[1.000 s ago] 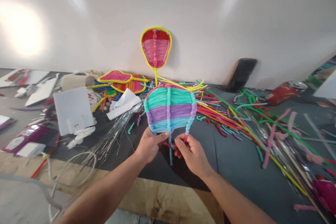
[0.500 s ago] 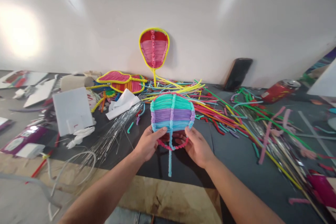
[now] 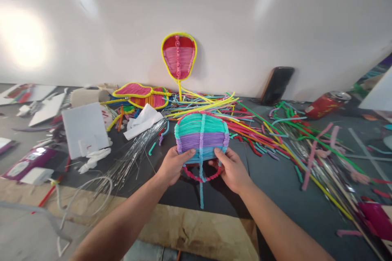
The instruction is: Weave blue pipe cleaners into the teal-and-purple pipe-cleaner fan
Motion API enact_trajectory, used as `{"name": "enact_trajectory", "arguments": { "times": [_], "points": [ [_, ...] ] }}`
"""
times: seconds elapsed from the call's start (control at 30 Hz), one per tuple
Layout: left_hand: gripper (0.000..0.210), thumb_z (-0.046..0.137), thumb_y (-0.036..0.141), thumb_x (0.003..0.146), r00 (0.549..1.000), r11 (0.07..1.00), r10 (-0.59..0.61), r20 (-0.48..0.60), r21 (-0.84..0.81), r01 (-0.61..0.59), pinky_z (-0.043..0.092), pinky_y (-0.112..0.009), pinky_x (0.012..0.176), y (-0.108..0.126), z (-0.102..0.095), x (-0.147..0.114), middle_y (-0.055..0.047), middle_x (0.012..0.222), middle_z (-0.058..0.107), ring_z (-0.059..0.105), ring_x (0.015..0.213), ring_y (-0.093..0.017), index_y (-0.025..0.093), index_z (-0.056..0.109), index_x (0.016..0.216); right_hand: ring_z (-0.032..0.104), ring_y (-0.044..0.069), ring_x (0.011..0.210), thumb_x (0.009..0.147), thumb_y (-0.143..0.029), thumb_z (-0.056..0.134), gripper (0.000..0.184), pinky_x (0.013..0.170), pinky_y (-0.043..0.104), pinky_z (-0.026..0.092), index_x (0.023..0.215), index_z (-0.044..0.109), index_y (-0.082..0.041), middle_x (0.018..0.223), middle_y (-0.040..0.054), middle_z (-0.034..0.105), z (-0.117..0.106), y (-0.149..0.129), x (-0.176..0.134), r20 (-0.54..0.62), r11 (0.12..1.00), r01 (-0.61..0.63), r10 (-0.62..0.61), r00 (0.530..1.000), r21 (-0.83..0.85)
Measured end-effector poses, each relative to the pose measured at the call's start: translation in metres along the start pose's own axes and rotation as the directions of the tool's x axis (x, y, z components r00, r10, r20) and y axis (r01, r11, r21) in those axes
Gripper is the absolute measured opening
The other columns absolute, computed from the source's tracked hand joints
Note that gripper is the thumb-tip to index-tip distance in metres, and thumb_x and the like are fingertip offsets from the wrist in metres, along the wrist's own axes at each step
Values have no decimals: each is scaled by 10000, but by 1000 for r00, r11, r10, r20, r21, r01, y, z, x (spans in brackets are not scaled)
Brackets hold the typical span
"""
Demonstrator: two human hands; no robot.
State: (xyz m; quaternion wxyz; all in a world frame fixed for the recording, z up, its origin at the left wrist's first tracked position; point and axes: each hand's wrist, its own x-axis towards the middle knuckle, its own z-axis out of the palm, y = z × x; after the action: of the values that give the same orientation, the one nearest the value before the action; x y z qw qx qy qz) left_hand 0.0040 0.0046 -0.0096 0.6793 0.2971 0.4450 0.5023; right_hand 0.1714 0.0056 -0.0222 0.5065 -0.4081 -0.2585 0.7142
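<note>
Between my two hands is a fan-shaped pipe-cleaner piece (image 3: 189, 139), banded teal, purple and blue. A twisted stem runs down its middle and hangs below a red lower rim that encloses an open gap. My left hand (image 3: 176, 165) grips its lower left edge, thumb on the blue band. On the lower right edge, my right hand (image 3: 232, 168) pinches it the same way; the fingers behind are mostly hidden. A finished-looking pink and red pipe-cleaner fan (image 3: 179, 58) with a yellow rim and a beaded centre line stands against the white board behind.
Loose pipe cleaners (image 3: 211, 104) lie behind and to the right, near a phone (image 3: 277, 85) and a red can (image 3: 327, 105). Thin metal wires (image 3: 131, 159), a white card (image 3: 85, 130) and a white cable (image 3: 87, 212) are on the left. A white board (image 3: 232, 28) stands behind.
The pipe-cleaner piece has tilted slightly, and its top edge and stem end sit a little lower. Both hands keep their hold on its lower edges.
</note>
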Motion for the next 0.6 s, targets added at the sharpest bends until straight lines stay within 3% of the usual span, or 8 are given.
{"name": "enact_trajectory", "arguments": {
  "times": [0.27, 0.6],
  "points": [
    [351, 829, 252, 565, 998, 999, -53, -33, 8, 53, 548, -387, 790, 5, 2, -2, -82, 799, 749, 703, 741, -242, 117, 723, 870, 599, 142, 663, 699, -425, 735, 281, 617, 298, 547, 870, 656, -217, 777, -17, 674, -3, 4, 1, 18, 993, 52, -50, 999, -102],
    [377, 838, 184, 528, 994, 994, 78, -74, 79, -72, 540, -337, 786, 2, 0, 0, -59, 830, 746, 689, 749, -207, 115, 708, 875, 636, 188, 681, 741, -466, 685, 297, 624, 327, 553, 871, 611, -209, 731, 12, 664, -4, 8, 0, 57, 959, 118, -107, 993, -256]
  ]
}}
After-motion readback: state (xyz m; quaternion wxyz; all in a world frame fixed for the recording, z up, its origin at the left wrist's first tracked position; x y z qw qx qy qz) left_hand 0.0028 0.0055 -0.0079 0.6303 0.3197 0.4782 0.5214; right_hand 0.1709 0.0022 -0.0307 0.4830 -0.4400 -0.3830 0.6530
